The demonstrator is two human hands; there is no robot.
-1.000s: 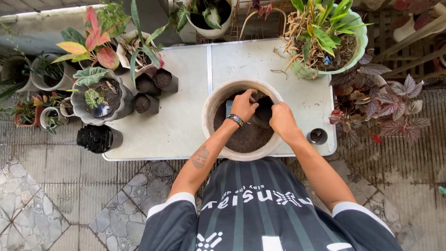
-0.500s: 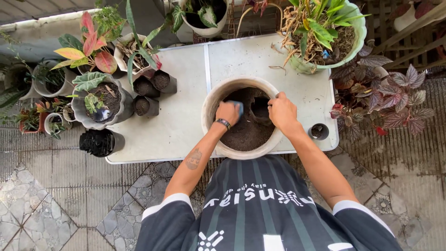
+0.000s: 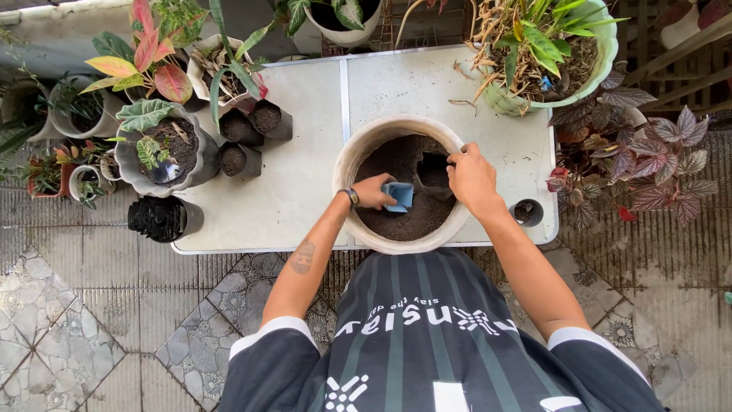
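Observation:
A large round beige pot [image 3: 358, 156] full of dark soil [image 3: 404, 221] stands at the near edge of a white table [image 3: 305, 183]. My left hand [image 3: 372, 191] is inside the pot, shut on a small blue scoop [image 3: 399, 196] that rests on the soil. My right hand [image 3: 473, 179] sits at the pot's right rim and grips a small black nursery bag [image 3: 433, 174] standing in the soil. A dark band is on my left wrist.
Small black soil-filled bags [image 3: 252, 133] and a grey pot with a green plant [image 3: 164, 152] stand on the table's left side. A green pot with a leafy plant [image 3: 549, 53] occupies the far right corner. A small cup [image 3: 526, 212] sits at the right edge. Potted plants surround the table on a tiled floor.
My left hand drew back from the black bag toward the pot's near-left side, and the blue scoop now shows in it. My right hand stayed at the bag.

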